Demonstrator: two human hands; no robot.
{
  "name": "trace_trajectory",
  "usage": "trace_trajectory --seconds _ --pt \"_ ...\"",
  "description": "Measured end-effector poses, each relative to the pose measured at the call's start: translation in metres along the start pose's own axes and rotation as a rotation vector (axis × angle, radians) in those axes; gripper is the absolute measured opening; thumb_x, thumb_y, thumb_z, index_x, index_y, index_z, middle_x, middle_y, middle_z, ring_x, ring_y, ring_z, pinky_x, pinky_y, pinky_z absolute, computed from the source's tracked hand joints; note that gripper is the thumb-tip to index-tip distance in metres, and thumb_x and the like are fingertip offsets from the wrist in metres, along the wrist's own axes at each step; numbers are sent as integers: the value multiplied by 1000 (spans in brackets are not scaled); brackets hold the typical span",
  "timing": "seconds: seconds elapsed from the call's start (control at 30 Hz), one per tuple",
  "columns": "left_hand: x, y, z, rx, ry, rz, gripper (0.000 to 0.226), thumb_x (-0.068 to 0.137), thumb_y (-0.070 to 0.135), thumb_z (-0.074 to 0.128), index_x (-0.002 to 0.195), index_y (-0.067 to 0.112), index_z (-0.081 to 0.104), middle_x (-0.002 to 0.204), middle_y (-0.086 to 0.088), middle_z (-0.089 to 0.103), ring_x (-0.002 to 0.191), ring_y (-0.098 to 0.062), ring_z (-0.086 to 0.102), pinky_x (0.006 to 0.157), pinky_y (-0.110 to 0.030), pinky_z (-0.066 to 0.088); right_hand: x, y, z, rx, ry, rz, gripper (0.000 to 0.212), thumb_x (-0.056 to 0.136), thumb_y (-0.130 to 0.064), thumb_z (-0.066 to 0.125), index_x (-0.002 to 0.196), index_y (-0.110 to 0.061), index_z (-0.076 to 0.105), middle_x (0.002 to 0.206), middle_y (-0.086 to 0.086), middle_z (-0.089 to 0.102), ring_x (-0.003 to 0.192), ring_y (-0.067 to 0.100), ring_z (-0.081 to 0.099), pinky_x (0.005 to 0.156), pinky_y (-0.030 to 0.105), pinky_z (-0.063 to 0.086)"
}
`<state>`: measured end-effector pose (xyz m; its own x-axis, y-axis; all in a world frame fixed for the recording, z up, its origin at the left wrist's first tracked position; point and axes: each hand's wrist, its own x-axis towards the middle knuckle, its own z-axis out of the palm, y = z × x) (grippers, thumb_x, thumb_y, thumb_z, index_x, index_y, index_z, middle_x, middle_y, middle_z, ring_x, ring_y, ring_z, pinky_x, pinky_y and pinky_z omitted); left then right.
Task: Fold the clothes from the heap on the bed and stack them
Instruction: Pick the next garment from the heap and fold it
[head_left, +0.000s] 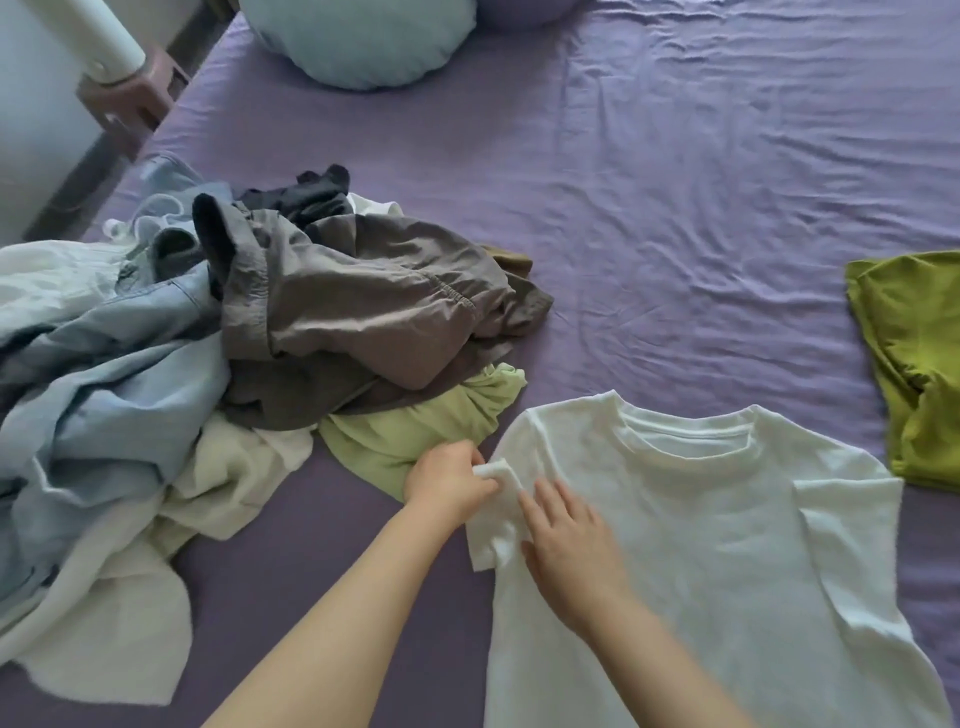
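Left hand (448, 480): fingers pinch sleeve (493, 512) of shirt (701, 545)
Right hand (569, 545): fingers straight, flat on shirt
Heap (249, 332): left, on bed (675, 182)

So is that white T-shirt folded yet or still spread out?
Mostly spread: the white T-shirt lies flat, collar showing. Only its sleeve is being turned in by the left hand.
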<state>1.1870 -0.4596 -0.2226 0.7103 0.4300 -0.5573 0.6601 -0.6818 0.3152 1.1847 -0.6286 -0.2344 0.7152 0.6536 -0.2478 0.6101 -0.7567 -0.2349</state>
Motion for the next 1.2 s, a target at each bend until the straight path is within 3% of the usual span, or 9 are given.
trace_trajectory --seconds 0.07,0.17,0.3,0.43,0.57,0.7,0.87,1.0,1.2 --pt "-5 -5 -3 -96 -16 57 12 77 28 64 77 26 52 86 7 60 77 -13 54 60 -25 39 2 -2 1 12 -26 49 67 66 -41 81 124 -14 62 132 10 58 121 31 55 89 42 51" --pt "-7 -11 -1 -369 -65 55 12 82 21 60 83 26 50 84 9 57 71 -6 51 58 -20 39 4 -1 15 52 -122 92 72 92 -45 49 151 -18 16 158 6 11 145 34 9 113 52 15" --pt "-13 -12 4 -374 -197 195 64 84 23 65 140 23 34 132 7 50 118 -13 51 99 -29 43 5 5 24 39 -178 99 77 95 -53 34 151 -19 -7 159 5 -8 145 30 -13 115 50 -3" --pt "-18 -3 4 -242 -87 322 91 82 10 58 152 30 3 152 0 33 133 -18 41 104 -26 37 0 10 24 39 -189 105 79 95 -55 31 150 -17 -12 159 5 -11 145 26 -15 116 46 -4" --pt "-20 20 8 -446 -40 271 97 80 14 66 152 33 3 137 -6 47 117 -21 52 84 -16 40 -7 17 15 121 -168 126 77 96 -50 35 151 -15 -5 160 3 -6 147 21 -8 118 36 1" --pt "-25 47 21 -841 -223 85 73 91 16 58 149 34 17 110 1 52 81 -13 66 61 -29 57 -16 30 3 375 -39 239 64 95 -21 43 151 -11 13 157 4 17 144 16 19 115 27 15" --pt "-27 31 49 113 35 591 41 95 12 47 135 18 49 142 -2 45 134 -21 38 105 -32 35 -29 37 6 342 9 238 77 87 -8 44 152 -22 4 159 3 8 144 17 16 114 27 18" --pt "-24 12 78 502 -75 582 66 100 48 31 153 25 -2 159 -1 -20 144 -20 -25 116 -48 -10 -47 40 14 145 -37 127 80 59 -11 77 135 -17 53 140 19 47 128 35 47 100 47 43" --pt "-21 8 98 661 -28 513 88 84 77 11 137 24 -35 148 -1 -41 133 -23 -42 109 -61 -19 -79 57 32 -49 -71 128 65 64 -28 81 126 -22 61 134 13 55 124 36 51 96 55 42"
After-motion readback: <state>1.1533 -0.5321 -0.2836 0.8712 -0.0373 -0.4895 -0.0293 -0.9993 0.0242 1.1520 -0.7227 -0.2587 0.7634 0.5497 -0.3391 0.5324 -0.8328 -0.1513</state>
